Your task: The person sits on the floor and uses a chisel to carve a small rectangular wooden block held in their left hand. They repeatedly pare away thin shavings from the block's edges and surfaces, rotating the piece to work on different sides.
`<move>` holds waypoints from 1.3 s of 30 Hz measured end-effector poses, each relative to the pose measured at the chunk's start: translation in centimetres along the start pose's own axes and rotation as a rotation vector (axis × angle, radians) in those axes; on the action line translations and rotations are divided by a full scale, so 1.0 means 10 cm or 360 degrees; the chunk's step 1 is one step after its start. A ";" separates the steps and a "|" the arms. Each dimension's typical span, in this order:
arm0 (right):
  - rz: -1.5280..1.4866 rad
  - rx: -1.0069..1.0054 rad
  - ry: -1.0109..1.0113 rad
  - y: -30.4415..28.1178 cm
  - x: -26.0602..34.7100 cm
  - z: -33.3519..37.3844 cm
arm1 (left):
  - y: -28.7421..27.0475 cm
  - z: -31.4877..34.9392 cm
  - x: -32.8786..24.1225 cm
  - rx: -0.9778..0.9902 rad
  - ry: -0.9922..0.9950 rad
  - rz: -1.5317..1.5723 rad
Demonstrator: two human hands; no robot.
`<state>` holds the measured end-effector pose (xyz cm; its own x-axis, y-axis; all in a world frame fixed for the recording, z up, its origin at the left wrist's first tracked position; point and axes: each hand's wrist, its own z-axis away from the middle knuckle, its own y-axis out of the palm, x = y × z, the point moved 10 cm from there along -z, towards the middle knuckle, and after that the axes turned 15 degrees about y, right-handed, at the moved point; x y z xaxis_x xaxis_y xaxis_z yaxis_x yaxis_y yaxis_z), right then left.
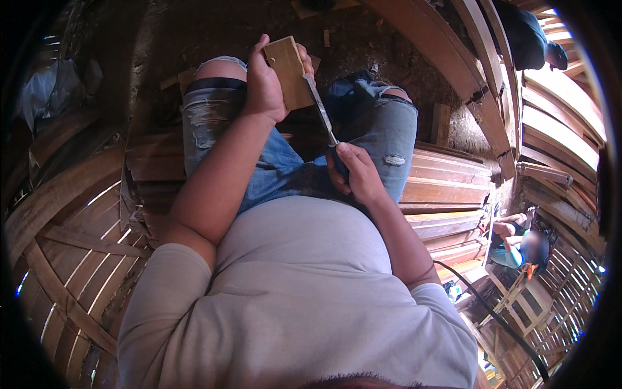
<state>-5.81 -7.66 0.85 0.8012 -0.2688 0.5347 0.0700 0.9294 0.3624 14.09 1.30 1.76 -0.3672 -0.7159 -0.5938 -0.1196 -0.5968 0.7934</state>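
Above my knees, my left hand (267,83) grips a flat rectangular wooden block (289,72), thumb along its left edge and fingertips showing past the right edge. My right hand (360,170) is wrapped round the dark handle of a chisel (321,111). The metal blade slants up and to the left, and its tip lies against the right edge of the block. Whether the tip bites into the wood I cannot tell.
Stacked boards (447,185) lie beneath and beside my legs. Long curved-looking beams (433,45) stand at the upper right. One person (518,249) sits at the right, another (526,35) bends at the upper right. A black cable (489,311) runs past my right elbow.
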 end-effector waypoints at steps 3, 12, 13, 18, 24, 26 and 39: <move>-0.0013 -0.0065 0.0005 0.00 0.05 0.01 | -0.09 0.05 0.13 -0.0196 -0.0023 -0.0135; 0.0113 -0.0066 -0.0011 0.01 0.01 -0.01 | -0.04 0.04 0.05 -0.0106 -0.0071 -0.0009; 0.0126 -0.0069 -0.0016 0.02 0.03 -0.02 | -0.02 0.02 0.03 -0.0085 -0.0052 -0.0011; 0.0078 -0.0050 -0.0020 0.04 0.02 -0.03 | -0.01 0.01 0.04 -0.0022 -0.0043 0.0057; 0.0062 -0.0049 -0.0029 0.04 0.02 -0.03 | 0.01 0.03 0.04 -0.0053 -0.0033 -0.0037; 0.0047 -0.0043 -0.0028 0.04 0.02 -0.03 | 0.02 0.03 0.04 -0.0039 -0.0026 -0.0038; 0.0040 -0.0041 -0.0018 0.04 0.02 -0.03 | -0.01 0.04 0.07 -0.0065 -0.0062 0.0094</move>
<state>-5.45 -7.27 0.80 0.7960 -0.2480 0.5521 0.0655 0.9421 0.3289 13.46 0.96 1.29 -0.4084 -0.7359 -0.5400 -0.0592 -0.5690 0.8202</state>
